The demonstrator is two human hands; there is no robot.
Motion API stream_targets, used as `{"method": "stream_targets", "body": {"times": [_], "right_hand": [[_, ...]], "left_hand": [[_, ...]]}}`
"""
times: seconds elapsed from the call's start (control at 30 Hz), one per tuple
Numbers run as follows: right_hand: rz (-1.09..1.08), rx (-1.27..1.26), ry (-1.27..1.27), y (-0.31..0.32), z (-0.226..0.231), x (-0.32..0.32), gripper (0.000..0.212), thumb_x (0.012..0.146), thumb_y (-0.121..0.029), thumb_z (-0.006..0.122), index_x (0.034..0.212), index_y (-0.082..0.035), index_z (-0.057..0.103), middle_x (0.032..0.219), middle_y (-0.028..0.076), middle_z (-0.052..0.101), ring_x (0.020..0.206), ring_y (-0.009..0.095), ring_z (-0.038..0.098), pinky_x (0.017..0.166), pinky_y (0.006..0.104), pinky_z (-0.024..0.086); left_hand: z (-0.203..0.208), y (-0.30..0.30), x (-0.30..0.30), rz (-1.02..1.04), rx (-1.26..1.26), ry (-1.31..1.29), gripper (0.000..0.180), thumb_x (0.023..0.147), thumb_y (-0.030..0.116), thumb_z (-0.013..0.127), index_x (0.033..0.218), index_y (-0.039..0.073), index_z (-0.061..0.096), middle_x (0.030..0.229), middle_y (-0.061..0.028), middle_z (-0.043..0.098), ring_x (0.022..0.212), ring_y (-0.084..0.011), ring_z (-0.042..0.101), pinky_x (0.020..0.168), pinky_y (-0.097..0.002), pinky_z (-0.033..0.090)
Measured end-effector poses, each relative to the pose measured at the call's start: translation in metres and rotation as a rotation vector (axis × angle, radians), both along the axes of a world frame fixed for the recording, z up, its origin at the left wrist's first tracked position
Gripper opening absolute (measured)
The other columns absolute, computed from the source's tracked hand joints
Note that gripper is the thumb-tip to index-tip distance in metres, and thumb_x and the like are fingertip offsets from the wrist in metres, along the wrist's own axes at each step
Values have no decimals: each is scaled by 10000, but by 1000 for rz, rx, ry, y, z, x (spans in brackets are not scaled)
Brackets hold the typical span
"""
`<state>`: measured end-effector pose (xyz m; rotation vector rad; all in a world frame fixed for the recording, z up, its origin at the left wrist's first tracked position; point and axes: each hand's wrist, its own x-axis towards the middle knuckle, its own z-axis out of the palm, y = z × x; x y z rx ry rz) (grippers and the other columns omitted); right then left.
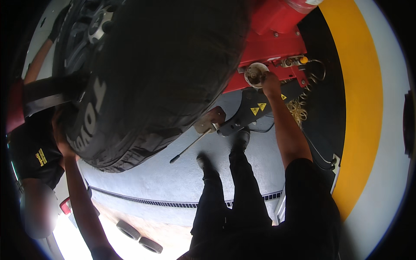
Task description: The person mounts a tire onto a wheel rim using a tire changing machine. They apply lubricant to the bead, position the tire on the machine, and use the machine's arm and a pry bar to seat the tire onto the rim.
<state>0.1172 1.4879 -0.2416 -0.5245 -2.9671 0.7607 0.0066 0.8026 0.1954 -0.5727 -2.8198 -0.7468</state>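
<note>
A large black tyre on a wheel fills the upper left. My left hand rests with fingers stretched along the tyre's lower left side; its fingertips are in shadow. On the right, my right hand reaches into a round white tub with brownish stuff inside. Its fingers are bent together at the tub's near rim; what they hold, if anything, is hidden. The tub sits against a red machine.
Below the tub, a black machine arm carries yellow warning labels. A lever juts over the floor. A coiled air hose hangs at right. Another person stands at left, gloved hand near the wheel. Two tyres lie behind.
</note>
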Motion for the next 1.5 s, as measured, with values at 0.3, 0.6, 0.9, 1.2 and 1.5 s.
{"method": "stream_targets", "body": {"times": [0.3, 0.6, 0.9, 1.2, 1.5], "right_hand": [[136, 214, -10, 49, -20, 9, 245, 940, -270, 580, 907, -52, 687, 968, 196, 703, 915, 432, 679, 810, 522, 549], [-464, -832, 230, 92, -34, 76, 194, 1041, -195, 519, 1084, -105, 686, 814, -12, 630, 701, 157, 623, 620, 360, 506], [-771, -1769, 514, 58, 209, 131, 243, 1091, -339, 526, 1097, -99, 567, 766, -43, 458, 677, 71, 453, 576, 217, 388], [-217, -1692, 490, -194, 470, 106, 337, 1060, -356, 575, 1206, -52, 577, 798, -33, 438, 713, 70, 419, 622, 230, 368], [-40, -888, 425, -452, 541, -33, 316, 1021, -276, 667, 1107, 27, 697, 756, 20, 628, 651, 104, 552, 618, 259, 452]], "left_hand": [[3, 4, -6, 47, 52, 1, 450, 959, 163, 405, 1318, -7, 617, 1402, -158, 589, 1357, -287, 503, 1177, -397, 324], [5, 13, 8, 161, -20, 61, 367, 968, 134, 470, 1270, 41, 656, 1346, -130, 609, 1325, -293, 511, 1166, -402, 332], [14, 21, 18, 256, 88, 136, 351, 899, 67, 547, 1234, 70, 651, 1352, -138, 593, 1315, -350, 515, 1141, -422, 368], [13, 18, 26, 427, 319, 232, 289, 880, 44, 572, 1164, 67, 620, 1298, -110, 604, 1246, -351, 565, 1053, -430, 443], [22, -18, 29, 146, 640, -12, 295, 899, -17, 546, 1183, 57, 580, 1356, -116, 561, 1287, -349, 536, 1089, -440, 428]]}}
